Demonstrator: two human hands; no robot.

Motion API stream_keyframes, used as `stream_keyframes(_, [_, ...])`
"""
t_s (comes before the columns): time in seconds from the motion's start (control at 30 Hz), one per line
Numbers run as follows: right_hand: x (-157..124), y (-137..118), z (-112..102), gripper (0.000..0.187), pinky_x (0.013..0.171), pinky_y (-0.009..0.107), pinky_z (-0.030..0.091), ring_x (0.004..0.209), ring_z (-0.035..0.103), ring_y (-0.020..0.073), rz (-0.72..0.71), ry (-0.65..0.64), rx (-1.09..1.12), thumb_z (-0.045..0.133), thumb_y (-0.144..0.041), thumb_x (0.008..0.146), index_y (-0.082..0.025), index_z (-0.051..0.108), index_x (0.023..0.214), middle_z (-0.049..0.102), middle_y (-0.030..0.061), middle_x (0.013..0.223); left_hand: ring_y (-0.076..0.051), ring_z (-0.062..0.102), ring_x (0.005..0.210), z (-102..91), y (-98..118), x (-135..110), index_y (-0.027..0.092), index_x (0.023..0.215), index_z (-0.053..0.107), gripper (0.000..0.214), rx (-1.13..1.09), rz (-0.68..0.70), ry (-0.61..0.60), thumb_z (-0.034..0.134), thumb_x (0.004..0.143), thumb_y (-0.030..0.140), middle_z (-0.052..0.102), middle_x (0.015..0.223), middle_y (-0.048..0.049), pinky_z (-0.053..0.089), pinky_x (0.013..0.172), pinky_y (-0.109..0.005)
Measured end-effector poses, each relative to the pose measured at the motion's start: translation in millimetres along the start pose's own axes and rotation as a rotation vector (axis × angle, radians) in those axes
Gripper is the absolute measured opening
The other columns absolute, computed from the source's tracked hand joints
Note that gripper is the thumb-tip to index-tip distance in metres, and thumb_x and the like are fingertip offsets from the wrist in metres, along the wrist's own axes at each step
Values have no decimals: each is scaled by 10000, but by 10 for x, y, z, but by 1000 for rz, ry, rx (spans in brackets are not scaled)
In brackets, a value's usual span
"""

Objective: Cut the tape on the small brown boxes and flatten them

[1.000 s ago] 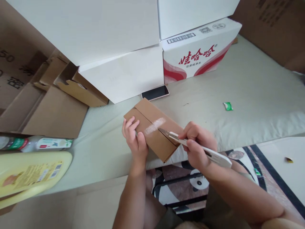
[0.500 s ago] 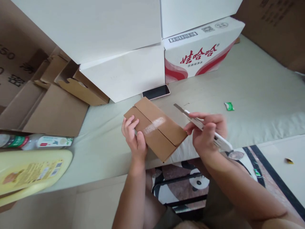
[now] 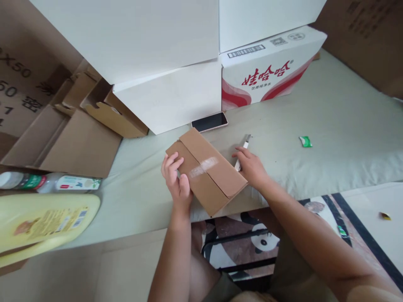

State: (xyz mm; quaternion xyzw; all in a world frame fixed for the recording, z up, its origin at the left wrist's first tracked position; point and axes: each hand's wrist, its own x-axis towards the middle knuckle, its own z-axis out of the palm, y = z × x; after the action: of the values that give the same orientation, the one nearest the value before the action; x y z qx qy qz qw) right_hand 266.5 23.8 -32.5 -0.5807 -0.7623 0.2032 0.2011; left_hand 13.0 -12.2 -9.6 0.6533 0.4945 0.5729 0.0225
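My left hand (image 3: 176, 181) grips the left side of a small brown cardboard box (image 3: 217, 170), thumb on the near flap and fingers at the far corner. The box is tilted, its seamed top towards me. A strip of clear tape (image 3: 204, 167) crosses the seam; whether it is cut I cannot tell. Just right of the box, my right hand (image 3: 250, 167) has its fingers around a white utility knife (image 3: 246, 144), low at the light green sheet. The blade end points away from me; the rear of the knife is partly hidden by the hand and box.
A phone (image 3: 209, 121) lies behind the box, against stacked white cartons (image 3: 176, 98). A green wrapper (image 3: 305, 141) rests on the sheet (image 3: 340, 126) at right. Left are opened cardboard boxes (image 3: 85, 142), a plastic bottle (image 3: 47, 182) and a yellow jug (image 3: 53, 222).
My right hand has moved left and down to the sheet beside the box, and the knife's blade end now points away from me. The left hand still holds the box in place.
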Motion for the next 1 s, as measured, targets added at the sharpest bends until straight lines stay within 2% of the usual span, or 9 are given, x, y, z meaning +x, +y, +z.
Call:
stream_keyframes(0.17, [-55,-14,-2,476,1026,750,422,1490,324,568,8,-77,-45,643,-270,812,-218,675,1284,422,174,1647,-287,431,1476,-77,-66,-29,241,1254,628,365,-27,-63,-29,401,1019,403,604,1418,-108,261,1271,-557])
stream_keyframes(0.23, [-75,-32,-9,407,1071,752,392,1511,314,539,-16,-56,16,596,-280,853,-225,698,1244,461,152,1627,-296,415,1493,-92,-69,-35,234,1249,621,383,-6,-97,-47,390,1017,434,604,1422,-117,274,1266,-563])
stream_keyframes(0.3, [-91,-63,-17,367,1141,706,367,1522,358,457,-57,-19,122,508,-306,926,-224,695,1231,562,141,1547,-298,410,1500,-96,-66,-37,234,1248,613,397,9,-121,-62,380,1017,458,604,1426,-122,282,1263,-564])
stream_keyframes(0.4, [-107,-124,-23,411,1190,647,353,1511,419,373,-103,-15,248,398,-368,1009,-223,654,1296,691,128,1386,-289,419,1494,-92,-77,-35,245,1248,611,390,-11,-111,-65,387,1018,467,608,1424,-113,276,1265,-558])
stream_keyframes(0.53, [-105,-180,7,436,1173,644,366,1500,441,363,-111,-96,276,358,-409,1041,-246,668,1300,719,110,1346,-294,475,1449,-112,-137,-21,241,1214,623,420,-28,-111,-33,385,1002,513,623,1395,-114,283,1264,-554])
stream_keyframes(0.63, [-95,-180,32,447,1166,650,365,1499,443,362,-108,-109,264,347,-400,1046,-239,696,1275,725,116,1338,-301,521,1402,-159,-192,-2,235,1148,643,415,-57,-147,40,414,969,529,641,1361,-117,329,1241,-540])
stream_keyframes(0.8, [-106,-181,21,485,1184,652,326,1515,415,376,-154,-138,241,308,-401,1060,-229,754,1139,728,97,1346,-279,543,1393,-243,-224,40,234,1105,682,299,-179,-321,111,514,884,344,639,1416,-105,440,1157,-466])
stream_keyframes(0.9, [-118,-189,7,501,1179,648,325,1514,410,384,-151,-147,252,291,-413,1061,-221,754,1081,725,106,1343,-258,571,1373,-253,-186,69,216,1147,703,350,-193,-462,98,500,868,278,636,1447,-108,477,1117,-417])
stream_keyframes(1.0, [-124,-172,-6,484,1177,627,339,1498,433,368,-139,-120,318,295,-450,1057,-232,727,1030,751,126,1222,-243,658,1245,-231,-148,87,216,1181,717,360,-156,-633,53,513,894,294,710,1334,-99,532,1031,-383])
